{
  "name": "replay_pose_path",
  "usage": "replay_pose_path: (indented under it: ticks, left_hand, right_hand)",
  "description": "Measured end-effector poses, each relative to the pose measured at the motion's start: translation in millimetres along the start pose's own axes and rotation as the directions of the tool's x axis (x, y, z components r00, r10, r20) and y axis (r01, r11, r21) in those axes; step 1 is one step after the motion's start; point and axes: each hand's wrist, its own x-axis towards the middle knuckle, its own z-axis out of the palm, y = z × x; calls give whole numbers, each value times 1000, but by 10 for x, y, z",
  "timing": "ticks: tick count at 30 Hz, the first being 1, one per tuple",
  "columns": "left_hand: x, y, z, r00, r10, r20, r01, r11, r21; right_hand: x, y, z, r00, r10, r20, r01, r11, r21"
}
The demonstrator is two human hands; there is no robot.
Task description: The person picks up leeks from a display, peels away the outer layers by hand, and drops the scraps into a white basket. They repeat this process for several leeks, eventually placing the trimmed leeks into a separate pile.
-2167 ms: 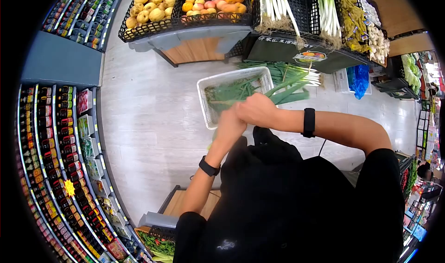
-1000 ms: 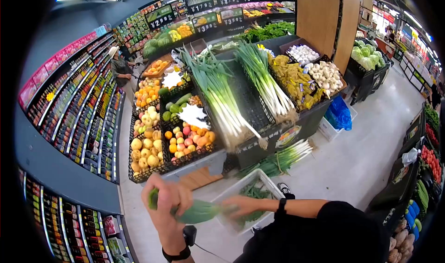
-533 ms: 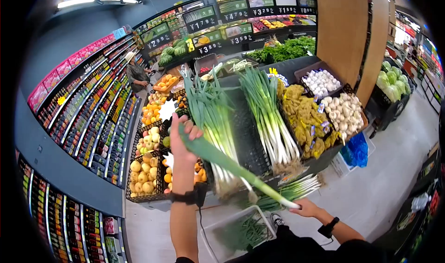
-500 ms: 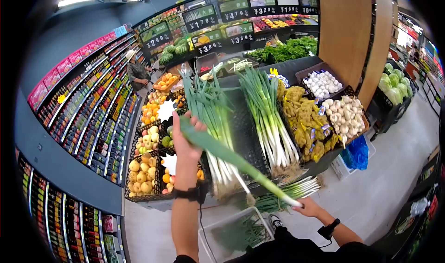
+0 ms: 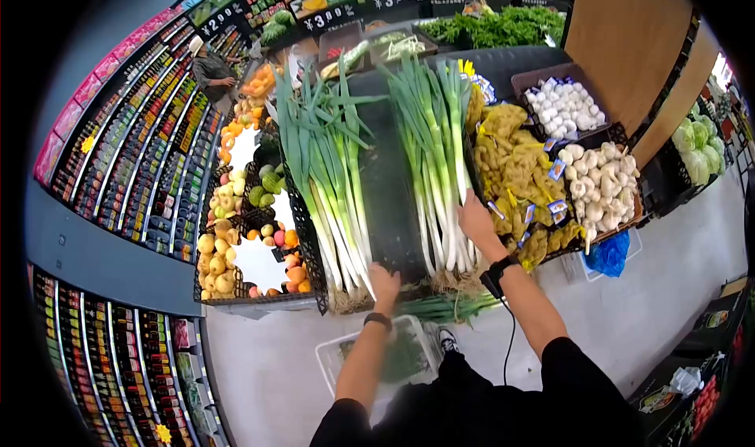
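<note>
Two piles of long large green onions lie on a black display, leaves away from me and rooted white ends toward me. At the right pile [image 5: 435, 144], my right hand [image 5: 477, 223] is closed around the white stalk of a green onion along the right side. My left hand [image 5: 384, 282] is closed at the lower right edge of the left pile [image 5: 326, 179], around the white end of a green onion. The left fingers are slightly blurred and partly hidden. Both wrists wear dark bands.
A translucent bin [image 5: 326, 360] stands on the floor by my feet, near more green onions [image 5: 448, 309]. Netted yellow bags [image 5: 511, 160] and garlic [image 5: 602, 187] are at the right, fruit crates [image 5: 220, 270] at the left. Another person [image 5: 211, 71] stands by the shelves.
The green onion stretched between my hands now lies on the right pile. My right hand has moved up to that pile; my left hand has come down to the left pile's root end.
</note>
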Motion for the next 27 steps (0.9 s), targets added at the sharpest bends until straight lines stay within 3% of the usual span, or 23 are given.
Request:
replay_pose_path:
  ticks: [2, 3, 4, 5, 6, 8, 10, 12, 14, 15, 16, 18, 20, 21, 23, 24, 25, 26, 27]
  left_hand:
    - [-59, 174, -113, 985, -38, 170, 66, 985, -157]
    - [-71, 226, -106, 990, -28, 136, 48, 989, -142]
    - [-64, 157, -14, 984, 153, -90, -153, 988, 1]
    - [-122, 262, -115, 947, 260, -190, -230, 959, 167]
    - [-120, 351, -266, 962, 238, -132, -214, 961, 173]
    - [-157, 429, -359, 956, 139, -259, -65, 959, 274]
    - [-64, 229, -262, 946, 116, -301, -21, 954, 300]
    - [25, 154, -261, 931, 105, -350, 16, 946, 325]
    - [89, 256, -413, 881, 33, -472, 149, 927, 343]
    - [142, 139, -437, 872, 80, -483, 48, 968, 247]
    - [233, -68, -406, 873, 84, -481, 48, 966, 255]
    - [425, -453, -394, 972, 0, -237, -18, 997, -75]
    - [422, -456, -572, 984, -172, -43, 114, 796, -595]
    - [328, -500, -632, 985, -165, -53, 103, 802, -589]
    - [39, -951, -604, 988, -125, -95, 46, 810, -585]
    - [-483, -290, -1151, 962, -261, 76, 236, 664, -709]
    - [-748, -480, -1229, 973, -210, 92, 218, 726, -652]
    - [-1098, -518, -1354, 960, -265, 88, 260, 733, -629]
    - [-1412, -610, -1527, 953, -241, 184, 303, 726, -618]
  right_hand:
    - [28, 99, 144, 1000, 7, 13, -7, 1000, -6]
    - [-4, 171, 211, 1000, 0, 15, 1, 1000, -22]
    - [-63, 188, 171, 996, 27, 84, -19, 995, -97]
    - [-147, 231, 167, 995, 34, 91, -25, 994, -106]
    - [-196, 291, 178, 995, 40, 89, -30, 993, -112]
    - [-247, 413, 243, 990, 16, 143, 1, 993, -117]
    - [-341, 335, 264, 996, -35, 78, 46, 988, -148]
    - [-388, 241, 234, 994, 8, 107, 5, 992, -129]
    - [-460, 222, 221, 995, 20, 98, -9, 993, -116]
    - [-514, 210, 171, 996, 10, 93, -1, 996, -94]
    - [-576, 221, 172, 999, -38, 11, 39, 995, -87]
    - [-753, 8, 29, 975, -163, -151, 161, 987, -24]
    - [-958, -369, -13, 954, -225, -196, 265, 941, 209]
    - [-1022, -520, 26, 986, -157, -46, 162, 887, 432]
    - [-1108, -814, 315, 958, -90, 272, -159, 623, 766]
    - [-1137, -936, 520, 908, -118, 402, -315, 442, 840]
    - [-1174, -1120, 643, 861, -119, 495, -413, 404, 816]
    - [-1228, -1299, 767, 804, -120, 582, -509, 366, 779]
    - [-1314, -1442, 912, 734, -185, 653, -641, 128, 757]
